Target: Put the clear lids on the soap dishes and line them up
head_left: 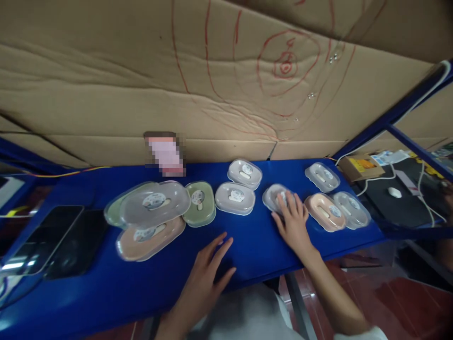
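Observation:
My right hand (295, 226) lies over the right half of a grey oval plastic box (271, 200) with a clear lid. Its fingers are spread on top and hide part of the round label. Empty and with fingers apart, my left hand (208, 271) hovers over the near side of the blue table. Left of the covered box are two pale grey boxes (235, 199) (245, 174) and a green box (200, 204). Farther left, a large grey box (155, 205) overlaps another green one (115, 208) and a peach box (150, 242).
A peach box (324, 212) and two grey boxes (352, 210) (322, 177) lie at the right. Dark tablet-like slabs (49, 238) occupy the left end. Cardboard (212, 113) walls the back. Beyond a blue frame, a black surface (382, 208) holds a white mouse (394, 192) and cables.

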{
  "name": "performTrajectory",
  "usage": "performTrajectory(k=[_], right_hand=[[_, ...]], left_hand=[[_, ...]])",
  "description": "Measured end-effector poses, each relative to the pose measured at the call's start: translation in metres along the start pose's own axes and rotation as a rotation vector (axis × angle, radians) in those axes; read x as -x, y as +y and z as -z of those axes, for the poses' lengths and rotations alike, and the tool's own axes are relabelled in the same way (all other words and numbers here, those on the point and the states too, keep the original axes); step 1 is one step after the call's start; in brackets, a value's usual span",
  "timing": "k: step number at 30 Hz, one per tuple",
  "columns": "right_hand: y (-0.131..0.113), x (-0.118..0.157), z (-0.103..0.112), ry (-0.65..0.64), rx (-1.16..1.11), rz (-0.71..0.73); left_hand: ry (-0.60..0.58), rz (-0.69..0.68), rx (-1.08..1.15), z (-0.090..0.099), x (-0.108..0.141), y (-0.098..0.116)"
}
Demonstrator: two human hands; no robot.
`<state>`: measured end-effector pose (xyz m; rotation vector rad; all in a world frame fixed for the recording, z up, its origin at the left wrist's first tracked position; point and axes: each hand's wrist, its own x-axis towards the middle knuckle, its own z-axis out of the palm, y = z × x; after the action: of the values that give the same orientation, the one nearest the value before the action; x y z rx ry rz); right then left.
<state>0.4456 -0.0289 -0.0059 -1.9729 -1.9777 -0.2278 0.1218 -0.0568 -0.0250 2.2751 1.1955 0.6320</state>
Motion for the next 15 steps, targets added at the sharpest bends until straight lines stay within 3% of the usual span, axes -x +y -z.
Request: performTrajectory(k=[3, 6, 9, 11, 15], right_hand=[[0.023, -0.040, 0.005, 0.031, -0.014, 0.000], [0.050, -0.043, 0.019, 0.107, 0.073, -0.154], [0.078, -0.005, 0.028, 0.152, 0.191, -0.407], [0.089, 0.029, 0.030, 0.120, 0.215, -0.464], [0.083, 0.067, 0.035, 0.005, 0.133, -0.224]], left_hand=[[0.018, -0.043, -0.024, 0.002, 0.000, 0.005], [0.039, -0.068, -0.026, 0.001, 0.003, 0.007], [0.043, -0.064, -0.043, 0.001, 0.007, 0.006], [0.041, -0.075, -0.071, 0.005, 0.002, 0.006], [0.057, -0.234, -0.203, 0.023, -0.042, 0.012]])
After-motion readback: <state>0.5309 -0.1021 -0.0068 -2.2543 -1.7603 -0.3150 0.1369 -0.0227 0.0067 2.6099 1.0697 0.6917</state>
